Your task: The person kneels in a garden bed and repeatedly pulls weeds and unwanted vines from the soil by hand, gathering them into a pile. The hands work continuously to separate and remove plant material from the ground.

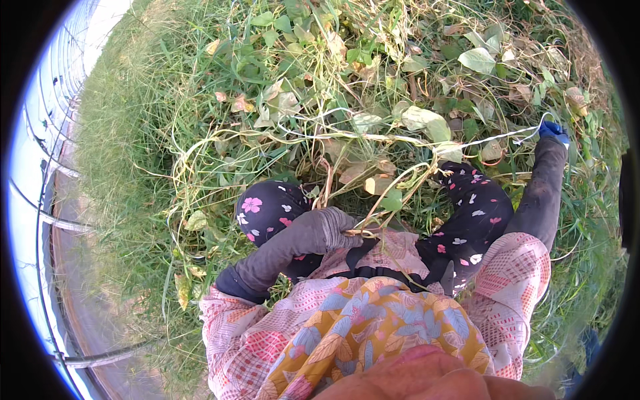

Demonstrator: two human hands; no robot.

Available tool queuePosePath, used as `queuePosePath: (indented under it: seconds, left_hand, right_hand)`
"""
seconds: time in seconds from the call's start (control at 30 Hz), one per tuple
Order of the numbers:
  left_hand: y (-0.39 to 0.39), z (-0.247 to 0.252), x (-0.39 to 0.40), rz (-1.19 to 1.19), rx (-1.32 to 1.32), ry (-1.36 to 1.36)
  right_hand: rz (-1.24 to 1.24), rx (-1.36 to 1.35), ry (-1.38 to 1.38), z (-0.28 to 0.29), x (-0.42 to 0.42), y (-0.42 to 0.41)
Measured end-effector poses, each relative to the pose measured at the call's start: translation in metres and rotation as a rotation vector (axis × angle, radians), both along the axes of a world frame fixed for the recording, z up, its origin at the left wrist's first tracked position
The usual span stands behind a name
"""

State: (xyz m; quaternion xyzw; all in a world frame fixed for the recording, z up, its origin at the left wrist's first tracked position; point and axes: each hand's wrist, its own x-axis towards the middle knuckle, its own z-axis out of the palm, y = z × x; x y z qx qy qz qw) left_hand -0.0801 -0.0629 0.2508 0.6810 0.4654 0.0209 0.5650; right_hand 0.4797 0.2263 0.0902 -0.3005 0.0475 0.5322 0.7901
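Note:
My left hand (342,227), in a grey striped glove, is closed on dry vine stems (362,232) in front of my waist. A blue glove covers my right hand (553,131), out at the right, holding the end of a white string (500,137). Leftward from there the string runs taut, with yellowish vines (395,137) twined along it. Other stems rise from my left hand towards the string. Pale, withered leaves (425,120) hang about the string. The fingertips of both hands are largely hidden.
Tangled vines and green and dried leaves (480,60) cover the ground before me. My knees, in dark flowered trousers (275,205), are in the growth. Tall grass (120,165) stands at the left, beside curved greenhouse hoops (65,222) and a bare strip of ground (85,280).

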Motion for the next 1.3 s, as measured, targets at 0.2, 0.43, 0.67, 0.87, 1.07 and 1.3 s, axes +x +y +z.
queuePosePath:
  seconds: [0.2, 0.43, 0.67, 0.87, 1.07, 1.3]
  left_hand:
    - [0.019, 0.007, 0.029, 0.032, 0.043, 0.169]
    - [0.054, 0.003, 0.037, 0.125, 0.288, 0.221]
    - [0.114, 0.012, 0.003, 0.307, 0.675, 0.362]
    - [0.155, -0.04, 0.023, 0.002, 0.46, 0.666]
    - [0.168, -0.074, 0.021, -0.002, 0.311, 0.697]
    - [0.174, -0.093, 0.014, -0.075, 0.31, 0.792]
  right_hand:
    - [0.485, -0.35, -0.775, -0.012, -0.015, -0.044]
    - [0.458, -0.209, -2.085, 0.137, -0.143, -0.056]
    - [1.625, -0.08, -2.19, 0.069, -0.227, -0.063]
    - [1.676, 0.661, -2.179, -0.003, -0.232, -0.073]
    - [1.722, 0.855, -1.94, 0.026, -0.24, -0.086]
    - [1.484, -0.237, -1.426, 0.048, -0.242, -0.07]
